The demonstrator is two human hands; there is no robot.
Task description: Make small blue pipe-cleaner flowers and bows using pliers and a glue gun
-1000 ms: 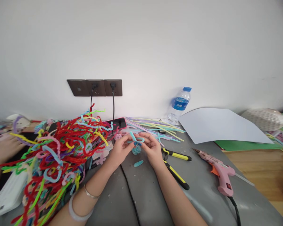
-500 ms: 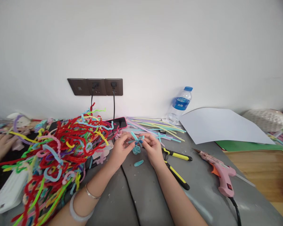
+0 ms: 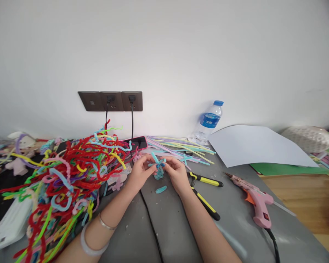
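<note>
Between my two hands is a light blue pipe cleaner (image 3: 155, 157), bent and crossed over itself. My left hand (image 3: 142, 171) pinches it from the left with thumb and forefinger. From the other side, the fingertips of my right hand (image 3: 176, 171) are closed on it too. Just beneath the fingers lies a looped blue pipe-cleaner piece (image 3: 159, 176), partly hidden by them. A short folded blue piece (image 3: 161, 189) rests on the grey table nearer to me. Beyond my right hand is a blue cross-shaped piece (image 3: 184, 159).
Yellow-and-black pliers (image 3: 205, 199) lie open right of my hands, with a pink glue gun (image 3: 256, 202) farther right. A tangled heap of pipe cleaners (image 3: 79, 171) covers the left. Straight pipe cleaners (image 3: 178, 146), a water bottle (image 3: 208, 122) and white paper (image 3: 260, 146) are behind.
The blue pipe cleaner's curved end has been bent in my fingers, and it now crosses the straight part. At far left, another person's hand has drawn back towards the picture's edge.
</note>
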